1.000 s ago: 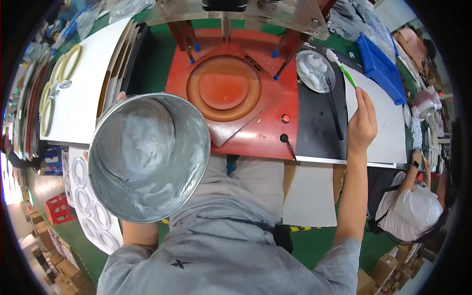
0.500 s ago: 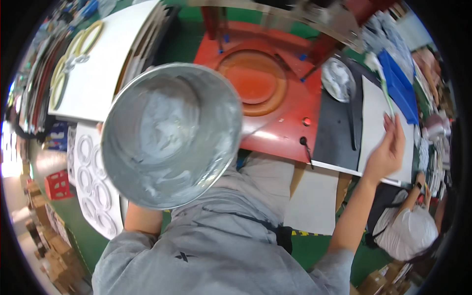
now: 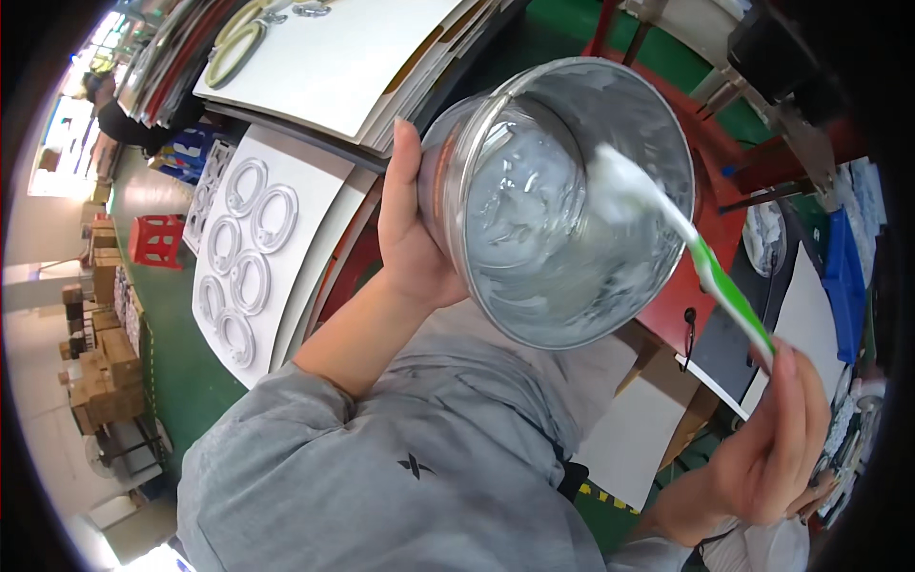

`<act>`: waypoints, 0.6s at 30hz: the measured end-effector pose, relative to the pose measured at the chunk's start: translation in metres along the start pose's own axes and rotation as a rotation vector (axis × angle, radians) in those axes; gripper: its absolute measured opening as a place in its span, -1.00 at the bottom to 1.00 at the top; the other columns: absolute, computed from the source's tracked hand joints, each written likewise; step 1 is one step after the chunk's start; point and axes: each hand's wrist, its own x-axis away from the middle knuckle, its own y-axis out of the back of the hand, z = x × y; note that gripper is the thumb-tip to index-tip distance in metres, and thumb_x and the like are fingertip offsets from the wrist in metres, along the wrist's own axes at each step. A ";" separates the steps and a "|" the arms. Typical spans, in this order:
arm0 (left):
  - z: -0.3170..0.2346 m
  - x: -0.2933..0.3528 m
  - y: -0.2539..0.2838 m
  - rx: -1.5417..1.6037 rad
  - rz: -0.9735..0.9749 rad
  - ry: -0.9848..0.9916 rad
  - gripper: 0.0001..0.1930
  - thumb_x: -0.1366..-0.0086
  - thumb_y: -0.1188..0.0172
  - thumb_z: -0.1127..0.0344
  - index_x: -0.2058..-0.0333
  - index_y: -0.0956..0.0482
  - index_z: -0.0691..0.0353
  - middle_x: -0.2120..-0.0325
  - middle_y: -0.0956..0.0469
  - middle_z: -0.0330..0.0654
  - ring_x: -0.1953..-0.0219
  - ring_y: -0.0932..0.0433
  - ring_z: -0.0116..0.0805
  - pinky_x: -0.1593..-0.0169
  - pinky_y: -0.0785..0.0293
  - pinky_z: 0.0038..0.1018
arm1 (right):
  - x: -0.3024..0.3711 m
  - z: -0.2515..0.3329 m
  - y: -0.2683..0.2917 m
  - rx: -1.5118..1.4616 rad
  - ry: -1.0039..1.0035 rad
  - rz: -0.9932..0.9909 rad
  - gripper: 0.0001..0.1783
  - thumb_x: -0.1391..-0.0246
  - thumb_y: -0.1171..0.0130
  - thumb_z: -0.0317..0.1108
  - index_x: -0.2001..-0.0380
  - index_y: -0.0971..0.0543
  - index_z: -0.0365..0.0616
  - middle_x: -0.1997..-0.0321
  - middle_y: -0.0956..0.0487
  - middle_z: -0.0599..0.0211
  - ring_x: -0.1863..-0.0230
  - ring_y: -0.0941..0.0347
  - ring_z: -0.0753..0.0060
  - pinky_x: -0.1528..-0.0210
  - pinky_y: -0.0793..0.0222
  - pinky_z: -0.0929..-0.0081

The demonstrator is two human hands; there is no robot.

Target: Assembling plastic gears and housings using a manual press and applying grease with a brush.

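My left hand (image 3: 410,238) grips a metal pot (image 3: 534,310) from its outer left side, thumb up along the wall. The pot is tilted so its mouth faces me; smeared whitish, translucent paste (image 3: 524,186) coats the bottom and walls. In my right hand (image 3: 782,439) is a green and white toothbrush (image 3: 715,272), pinched near the end of its handle. Its head, blurred and covered in a white clump, is over the pot's mouth on the right; I cannot tell whether it touches the wall.
Left of the pot, several clear rings (image 3: 250,281) lie on a white sheet, with yellowish rings (image 3: 233,52) on a stack behind. A red machine bed (image 3: 662,310) stands beyond the pot. A dish of white paste (image 3: 765,234) and a blue tray (image 3: 843,286) are at right.
The pot has moved right in my left hand, which now shows on its side. My right hand has brought the toothbrush from the right-hand blue tray to the pot. The view has turned left.
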 end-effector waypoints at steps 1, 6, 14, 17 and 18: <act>0.001 0.001 -0.002 0.005 -0.008 0.027 -0.08 -0.49 0.44 -0.46 -0.37 -0.30 0.30 -0.25 -0.47 0.06 -0.26 -0.50 -0.07 -0.31 -0.46 -0.11 | -0.013 0.003 -0.004 0.000 0.099 0.004 -0.74 -0.18 -0.13 -0.79 0.07 -0.64 -0.52 0.15 -0.67 -0.20 0.22 -0.67 0.05 0.13 -0.65 0.28; 0.003 -0.003 -0.021 -0.165 0.006 -0.040 -0.03 -0.47 0.43 -0.48 -0.53 0.13 0.24 -0.42 -0.25 -0.01 -0.44 -0.27 -0.13 -0.46 -0.19 -0.16 | -0.055 0.016 -0.018 -0.062 0.332 0.219 -0.60 0.18 -0.25 -0.73 0.14 -0.65 -0.59 0.17 -0.68 -0.17 0.19 -0.65 0.02 0.15 -0.61 0.34; -0.007 0.007 -0.009 -0.232 -0.013 -0.104 -0.02 -0.47 0.36 -0.46 -0.52 0.12 0.28 -0.42 -0.26 -0.01 -0.43 -0.28 -0.17 -0.46 -0.18 -0.20 | -0.051 0.026 -0.031 -0.100 0.296 0.272 -0.60 0.16 -0.26 -0.72 0.13 -0.64 -0.58 0.21 -0.65 -0.10 0.24 -0.63 0.07 0.23 -0.60 0.38; -0.008 0.005 -0.007 -0.348 0.011 -0.137 -0.06 -0.49 0.35 -0.41 -0.52 0.11 0.30 -0.46 -0.18 -0.01 -0.44 -0.26 -0.18 -0.47 -0.17 -0.22 | -0.046 0.028 -0.032 -0.095 0.263 0.295 -0.63 0.09 -0.24 -0.74 0.12 -0.65 -0.55 0.21 -0.64 -0.09 0.24 -0.63 0.09 0.24 -0.62 0.41; -0.006 0.003 -0.009 -0.353 -0.023 -0.192 -0.06 -0.50 0.35 -0.39 -0.51 0.10 0.32 -0.48 -0.13 -0.02 -0.45 -0.24 -0.18 -0.47 -0.17 -0.23 | -0.042 0.032 -0.032 -0.104 0.193 0.274 -0.64 0.06 -0.22 -0.76 0.11 -0.65 -0.54 0.20 -0.64 -0.08 0.24 -0.63 0.10 0.25 -0.63 0.42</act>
